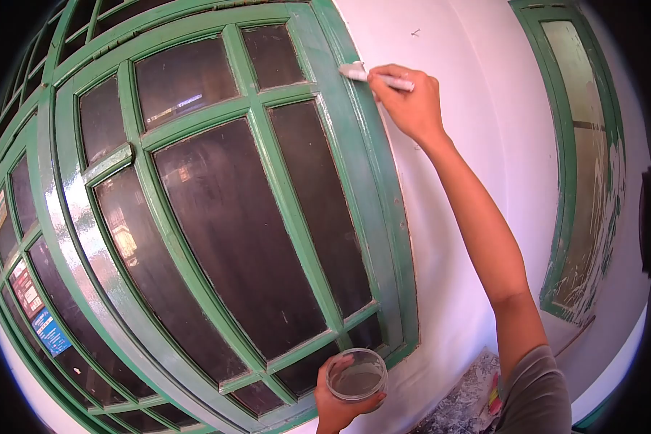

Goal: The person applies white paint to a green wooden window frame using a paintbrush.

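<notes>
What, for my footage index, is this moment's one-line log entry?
right hand: holds paintbrush, bristles at green window frame | left hand: holds clear round container

No readable text. Blue sticker [51, 333] and red-and-white sticker [27, 289] on green-framed glass [64, 296], far left: print too small to make out. Yellowish sticker [0, 210] above them: also illegible.

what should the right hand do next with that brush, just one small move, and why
Probably a short, light stroke down the green frame, keeping the brush off the pale wall. The right hand has the brush at the frame's outer edge, close to the wall, and its tip looks coated with something pale; the left hand holds the jar low.
</notes>
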Demonstrator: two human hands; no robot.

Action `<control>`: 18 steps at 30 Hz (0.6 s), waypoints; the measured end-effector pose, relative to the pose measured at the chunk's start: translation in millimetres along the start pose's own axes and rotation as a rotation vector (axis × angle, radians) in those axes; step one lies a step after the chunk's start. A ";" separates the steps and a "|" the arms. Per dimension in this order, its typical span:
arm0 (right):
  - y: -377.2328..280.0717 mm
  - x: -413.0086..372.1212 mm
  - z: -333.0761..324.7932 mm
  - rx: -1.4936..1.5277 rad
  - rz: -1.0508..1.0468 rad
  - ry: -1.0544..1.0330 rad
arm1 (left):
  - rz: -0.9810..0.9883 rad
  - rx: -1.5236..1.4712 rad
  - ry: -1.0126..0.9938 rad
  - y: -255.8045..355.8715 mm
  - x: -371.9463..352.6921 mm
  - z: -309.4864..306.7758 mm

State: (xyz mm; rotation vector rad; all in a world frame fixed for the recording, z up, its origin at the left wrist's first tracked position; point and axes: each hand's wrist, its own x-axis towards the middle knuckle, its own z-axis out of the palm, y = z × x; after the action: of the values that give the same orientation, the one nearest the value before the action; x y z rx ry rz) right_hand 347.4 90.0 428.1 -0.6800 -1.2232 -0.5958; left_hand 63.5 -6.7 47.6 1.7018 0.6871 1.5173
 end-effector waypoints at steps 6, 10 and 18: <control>-7.1 -5.7 -17.0 0.118 0.066 -0.025 | -0.002 -0.011 -0.006 -2.8 -0.9 -4.9; -10.2 10.5 -4.7 0.207 0.015 0.062 | -0.001 -0.042 0.016 4.4 4.0 -4.6; 6.6 -21.5 6.4 0.052 -0.025 0.021 | 0.012 -0.020 0.041 -1.9 -0.7 -10.9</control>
State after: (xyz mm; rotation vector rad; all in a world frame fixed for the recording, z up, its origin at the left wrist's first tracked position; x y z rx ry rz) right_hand 343.1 100.2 407.6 -0.6140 -1.2251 -0.5884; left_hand 52.9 -4.3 45.9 1.6668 0.6819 1.5668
